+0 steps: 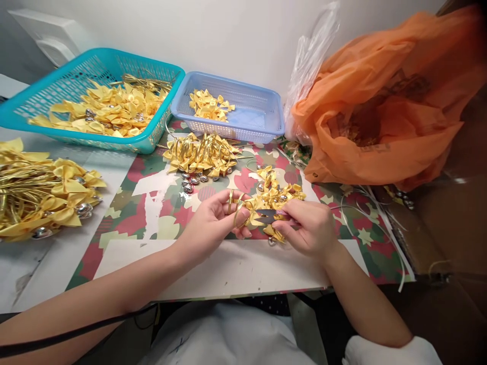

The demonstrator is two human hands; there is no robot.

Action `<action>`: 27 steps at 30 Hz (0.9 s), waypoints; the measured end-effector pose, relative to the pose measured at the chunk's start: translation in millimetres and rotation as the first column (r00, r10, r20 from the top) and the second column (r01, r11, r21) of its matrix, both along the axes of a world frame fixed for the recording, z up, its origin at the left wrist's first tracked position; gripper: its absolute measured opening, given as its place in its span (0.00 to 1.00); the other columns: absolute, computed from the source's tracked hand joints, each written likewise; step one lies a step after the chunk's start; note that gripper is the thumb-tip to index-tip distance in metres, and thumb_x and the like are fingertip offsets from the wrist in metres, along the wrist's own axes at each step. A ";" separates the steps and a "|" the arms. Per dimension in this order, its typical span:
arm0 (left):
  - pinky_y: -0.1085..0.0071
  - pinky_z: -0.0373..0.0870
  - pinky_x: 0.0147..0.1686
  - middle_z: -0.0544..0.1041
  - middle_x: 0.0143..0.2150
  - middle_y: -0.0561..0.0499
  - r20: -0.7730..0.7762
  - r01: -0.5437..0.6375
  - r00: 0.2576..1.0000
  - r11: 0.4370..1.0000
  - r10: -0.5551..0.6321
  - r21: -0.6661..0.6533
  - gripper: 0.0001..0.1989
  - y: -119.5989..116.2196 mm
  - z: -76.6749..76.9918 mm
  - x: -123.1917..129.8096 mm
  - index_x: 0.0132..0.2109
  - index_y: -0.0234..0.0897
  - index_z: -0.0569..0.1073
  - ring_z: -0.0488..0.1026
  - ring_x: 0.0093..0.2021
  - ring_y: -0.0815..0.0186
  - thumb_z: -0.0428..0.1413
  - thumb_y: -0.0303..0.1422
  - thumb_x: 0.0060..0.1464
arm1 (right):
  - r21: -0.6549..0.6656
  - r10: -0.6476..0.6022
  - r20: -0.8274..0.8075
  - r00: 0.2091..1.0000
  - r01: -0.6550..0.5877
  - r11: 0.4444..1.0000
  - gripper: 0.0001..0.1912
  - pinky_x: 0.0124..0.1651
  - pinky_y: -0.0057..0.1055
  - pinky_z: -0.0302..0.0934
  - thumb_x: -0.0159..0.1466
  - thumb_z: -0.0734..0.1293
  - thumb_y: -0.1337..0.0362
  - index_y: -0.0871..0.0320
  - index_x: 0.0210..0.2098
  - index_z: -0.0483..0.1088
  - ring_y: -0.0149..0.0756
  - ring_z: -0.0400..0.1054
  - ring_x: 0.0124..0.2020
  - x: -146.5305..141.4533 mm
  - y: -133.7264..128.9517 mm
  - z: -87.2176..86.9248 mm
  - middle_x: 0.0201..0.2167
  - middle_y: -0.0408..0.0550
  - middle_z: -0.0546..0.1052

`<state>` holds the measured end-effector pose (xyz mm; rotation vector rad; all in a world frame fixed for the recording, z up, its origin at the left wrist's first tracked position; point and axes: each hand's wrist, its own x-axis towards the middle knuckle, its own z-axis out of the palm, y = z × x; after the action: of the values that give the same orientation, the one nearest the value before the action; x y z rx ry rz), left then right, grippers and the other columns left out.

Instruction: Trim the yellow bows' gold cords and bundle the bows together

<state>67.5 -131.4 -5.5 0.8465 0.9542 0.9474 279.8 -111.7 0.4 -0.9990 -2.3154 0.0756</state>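
My left hand (216, 218) is closed on a yellow ribbon bow (254, 218) with loops of gold cord (238, 203) around its fingers. My right hand (314, 228) grips small dark-bladed snips (268, 216) with a pinkish handle. The blades point left and meet the bow at the left fingertips; whether they are cutting cannot be made out. Behind and under the right hand lies a loose pile of yellow bows (291, 192) with silver bells, one bell (272, 241) showing below the snips.
Beyond my hands lies a bundle of gold-corded bows (205, 154). A teal basket (150, 137) and a blue basket (262, 129) hold more bows. A large bunch (49, 187) lies left. An orange bag (380, 162) stands right, near loose white cords (384, 218).
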 end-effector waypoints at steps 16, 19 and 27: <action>0.75 0.74 0.29 0.74 0.26 0.59 0.059 -0.006 0.998 0.995 0.012 -0.098 0.21 0.8 2.7 1.0 0.41 0.36 0.67 0.79 0.27 0.68 0.69 0.28 0.42 | 0.247 -0.039 0.122 0.992 0.007 0.969 0.21 0.23 0.29 0.46 0.66 0.66 0.54 0.58 0.20 0.66 0.27 0.56 0.17 -0.7 -3.1 3.1 0.14 0.39 0.66; 0.74 0.75 0.30 0.75 0.26 0.58 0.058 0.000 0.998 0.994 0.007 -0.106 0.20 1.8 2.9 1.4 0.42 0.36 0.66 0.79 0.27 0.68 0.67 0.27 0.44 | 0.275 -0.054 0.148 0.987 0.012 0.961 0.21 0.23 0.30 0.46 0.65 0.66 0.54 0.58 0.20 0.65 0.27 0.56 0.17 -0.9 -3.9 3.6 0.14 0.40 0.66; 0.73 0.76 0.32 0.78 0.27 0.54 0.024 0.008 1.000 0.994 -0.006 -0.110 0.23 2.4 2.9 2.1 0.44 0.34 0.66 0.79 0.28 0.68 0.67 0.27 0.43 | 0.334 -0.039 0.183 0.982 -0.025 0.942 0.20 0.24 0.30 0.46 0.65 0.67 0.55 0.59 0.21 0.67 0.26 0.57 0.17 -0.2 -4.6 3.5 0.14 0.39 0.68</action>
<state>69.7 -129.0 -2.6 0.7439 0.9735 0.8889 279.6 -116.3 3.9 -0.8687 -2.3842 -0.4205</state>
